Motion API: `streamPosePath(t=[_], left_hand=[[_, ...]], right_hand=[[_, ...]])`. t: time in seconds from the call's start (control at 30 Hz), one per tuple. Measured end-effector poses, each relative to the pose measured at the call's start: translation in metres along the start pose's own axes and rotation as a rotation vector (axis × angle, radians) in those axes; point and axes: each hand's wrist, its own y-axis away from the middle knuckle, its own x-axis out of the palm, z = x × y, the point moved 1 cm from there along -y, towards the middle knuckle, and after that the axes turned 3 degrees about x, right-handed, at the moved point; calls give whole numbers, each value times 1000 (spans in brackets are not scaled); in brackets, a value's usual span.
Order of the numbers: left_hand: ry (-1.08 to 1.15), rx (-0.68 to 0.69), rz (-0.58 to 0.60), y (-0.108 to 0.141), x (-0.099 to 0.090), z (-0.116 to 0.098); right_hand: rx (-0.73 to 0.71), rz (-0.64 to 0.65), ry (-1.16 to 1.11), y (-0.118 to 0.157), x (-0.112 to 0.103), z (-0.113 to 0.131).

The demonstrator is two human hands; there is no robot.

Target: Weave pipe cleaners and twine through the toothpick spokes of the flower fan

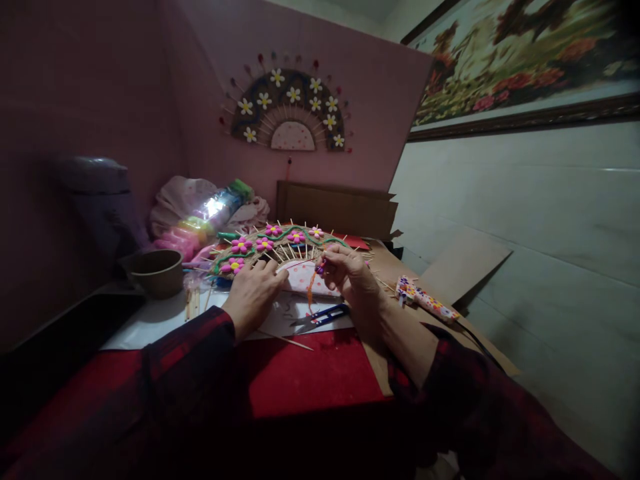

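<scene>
A half-round fan (264,245) of sticks and brown cord lies on the table, with pink clay flowers and a wavy green line along its arc. Its inner half circle (310,277) is pale with small spots. Over its right part, my right hand (353,272) pinches a purple bead (319,269), from which an orange tassel (310,293) hangs. My left hand (256,293) is closed at the fan's near left edge; its fingertips are partly hidden. A thin strand seems to run between both hands. Blue-handled thread snips (323,318) lie just below my right hand.
A brown bowl (156,272), clay packs (200,223) and a dark phone-like slab (75,327) are at left. A flowered glue gun (425,299) with a cord rests on cardboard at right. A wooden stick (287,341) lies in front. Another fan (290,110) hangs on the pink board.
</scene>
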Motion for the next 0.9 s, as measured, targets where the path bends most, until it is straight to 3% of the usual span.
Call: streamPosePath(t=[0.1,0.2,0.3,0.37,0.5,0.7,0.8,0.9], left_hand=[[193,-75,-109,-1,-1,-2],[779,-259,-220,-5,-3,-7],[1409,-369,-131,-9,-5,-16],[1599,-400,-24,-10,-7,-20],[1625,-418,41,-9,-8,-21],[1547,-409,32,-10,-8,-19],[1405,-341,67,-10,-5,-19],[1074,-321,65,-6,-1,-18]], right_hand=[[6,-19,-6,-3,-2,-3],[-3,-49,31,-4,-3,-7],[-24,-66,112,-4,-3,-10],[-35,-71,150,-3,-3,-12],[-52,-84,156,-4,-3,-13],[-90,-275,57,-7,-10,-8],[-118,-367,29,-8,-14,-5],[-148,-427,15,-8,-16,-2]])
